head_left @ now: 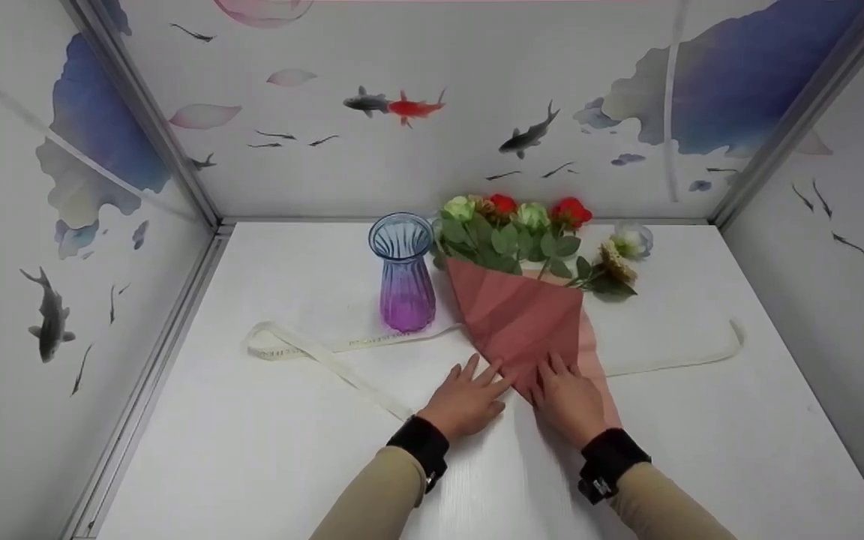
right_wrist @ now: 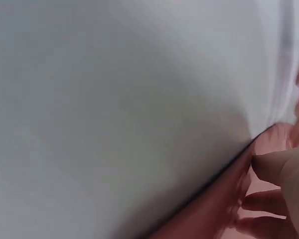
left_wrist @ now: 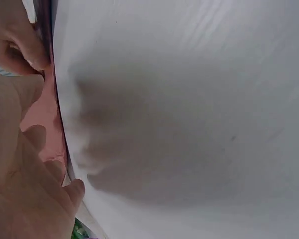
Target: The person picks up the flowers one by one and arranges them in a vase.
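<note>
A bouquet of red and pale green flowers (head_left: 507,214) lies in red-pink wrapping paper (head_left: 518,307), folded to a point towards the person. The left hand (head_left: 466,397) has its fingers spread, fingertips right at the paper's lower left edge. On the lower part of the wrap rests the right hand (head_left: 571,401), its fingers reaching forward over the paper and its thumb near the fold. The right wrist view shows that thumb and the fingers against the paper (right_wrist: 204,214). A cream ribbon (head_left: 342,371) passes behind the bouquet and comes out on both sides.
A blue-to-purple ribbed glass vase (head_left: 407,281) stands upright just left of the bouquet. A pale flower (head_left: 632,240) and a tan one lean out at the wrap's right. White panels with painted fish enclose the white table (head_left: 252,450) at the back and sides.
</note>
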Demonstrator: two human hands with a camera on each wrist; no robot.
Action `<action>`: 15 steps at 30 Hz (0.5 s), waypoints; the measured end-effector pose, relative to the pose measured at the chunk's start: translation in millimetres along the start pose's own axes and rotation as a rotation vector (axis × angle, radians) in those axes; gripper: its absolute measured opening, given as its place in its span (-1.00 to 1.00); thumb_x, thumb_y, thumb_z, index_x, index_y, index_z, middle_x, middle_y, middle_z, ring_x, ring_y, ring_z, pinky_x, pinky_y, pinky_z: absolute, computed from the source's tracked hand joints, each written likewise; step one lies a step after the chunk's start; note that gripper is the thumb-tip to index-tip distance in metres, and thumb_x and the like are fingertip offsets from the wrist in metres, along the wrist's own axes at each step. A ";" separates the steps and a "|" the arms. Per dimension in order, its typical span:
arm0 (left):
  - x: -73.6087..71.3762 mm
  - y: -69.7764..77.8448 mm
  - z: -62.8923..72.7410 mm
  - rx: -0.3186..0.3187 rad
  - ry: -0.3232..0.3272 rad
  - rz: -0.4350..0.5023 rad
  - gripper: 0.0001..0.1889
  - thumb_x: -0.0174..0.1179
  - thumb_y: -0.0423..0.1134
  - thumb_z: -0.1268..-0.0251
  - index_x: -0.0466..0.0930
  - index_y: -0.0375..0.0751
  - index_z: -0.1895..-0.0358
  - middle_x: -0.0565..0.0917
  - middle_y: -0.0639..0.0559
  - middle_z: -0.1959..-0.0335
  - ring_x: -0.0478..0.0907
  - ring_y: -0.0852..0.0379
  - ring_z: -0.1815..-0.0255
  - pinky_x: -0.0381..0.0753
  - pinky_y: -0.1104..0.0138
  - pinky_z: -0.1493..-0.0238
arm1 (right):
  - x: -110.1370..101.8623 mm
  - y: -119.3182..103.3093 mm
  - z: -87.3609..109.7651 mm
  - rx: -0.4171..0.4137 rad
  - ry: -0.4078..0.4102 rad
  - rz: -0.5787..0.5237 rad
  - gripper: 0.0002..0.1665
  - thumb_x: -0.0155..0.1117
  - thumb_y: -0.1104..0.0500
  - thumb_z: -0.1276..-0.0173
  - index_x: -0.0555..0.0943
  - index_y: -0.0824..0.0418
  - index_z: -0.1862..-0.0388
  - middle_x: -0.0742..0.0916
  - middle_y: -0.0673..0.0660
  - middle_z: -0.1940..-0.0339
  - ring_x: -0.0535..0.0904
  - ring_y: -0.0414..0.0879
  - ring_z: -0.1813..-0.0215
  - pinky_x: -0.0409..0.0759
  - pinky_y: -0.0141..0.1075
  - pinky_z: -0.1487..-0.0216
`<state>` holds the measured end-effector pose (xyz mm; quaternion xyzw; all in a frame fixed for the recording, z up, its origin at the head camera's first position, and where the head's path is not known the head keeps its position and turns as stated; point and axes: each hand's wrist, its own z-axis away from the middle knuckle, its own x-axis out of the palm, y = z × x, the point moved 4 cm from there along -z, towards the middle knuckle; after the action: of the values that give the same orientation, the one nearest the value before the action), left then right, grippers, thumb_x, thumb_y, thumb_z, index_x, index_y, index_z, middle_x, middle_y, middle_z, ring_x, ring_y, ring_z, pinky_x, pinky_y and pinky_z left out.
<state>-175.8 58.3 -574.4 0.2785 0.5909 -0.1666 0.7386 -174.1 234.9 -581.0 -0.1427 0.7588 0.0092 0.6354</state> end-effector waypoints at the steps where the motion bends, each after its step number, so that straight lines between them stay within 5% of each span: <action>1: 1.1 0.7 0.8 -0.009 -0.018 -0.003 -0.46 -0.04 0.05 -0.63 0.25 0.23 -0.59 0.20 0.08 -0.63 0.10 -0.21 -0.63 0.25 -0.07 -0.53 | -0.7 3.0 -1.1 0.017 -0.006 -0.063 -0.46 0.40 0.17 -0.36 0.60 0.41 -0.24 0.58 0.44 -0.31 0.62 0.39 -0.14 0.69 0.16 0.08; 5: 2.4 2.0 2.4 -0.026 -0.054 -0.017 -0.43 -0.05 0.13 -0.60 0.22 0.24 -0.60 0.18 0.10 -0.64 0.10 -0.23 -0.62 0.21 -0.07 -0.54 | -0.6 20.7 -6.7 0.138 -0.069 -0.324 -0.26 0.35 0.27 -0.36 0.37 0.42 -0.47 0.20 0.49 -0.59 0.43 0.39 -0.40 0.55 0.17 -0.25; 9: 1.5 2.0 1.9 -0.027 -0.062 -0.021 -0.40 -0.02 0.14 -0.59 0.20 0.21 -0.61 0.15 0.14 -0.65 0.09 -0.21 -0.63 0.20 -0.06 -0.55 | -2.0 40.6 -13.0 0.308 -0.135 -0.522 -0.05 0.25 0.29 -0.38 0.03 0.39 -0.63 -0.13 0.50 -0.65 0.17 0.44 -0.55 0.36 0.24 -0.42; 15: 2.4 -2.2 1.9 -0.018 -0.081 0.031 -0.40 -0.01 0.10 -0.60 0.19 0.17 -0.61 0.13 0.13 -0.66 0.03 -0.20 -0.65 0.14 -0.08 -0.57 | -7.5 54.0 -24.3 0.417 -0.096 -0.766 0.03 0.17 0.31 -0.36 -0.14 0.36 -0.66 0.17 0.47 -0.59 0.12 0.31 -0.59 0.17 0.15 -0.54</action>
<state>-175.0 55.6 -577.0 0.2740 0.5575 -0.1608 0.7670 -208.7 283.5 -578.1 -0.2818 0.6063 -0.3740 0.6427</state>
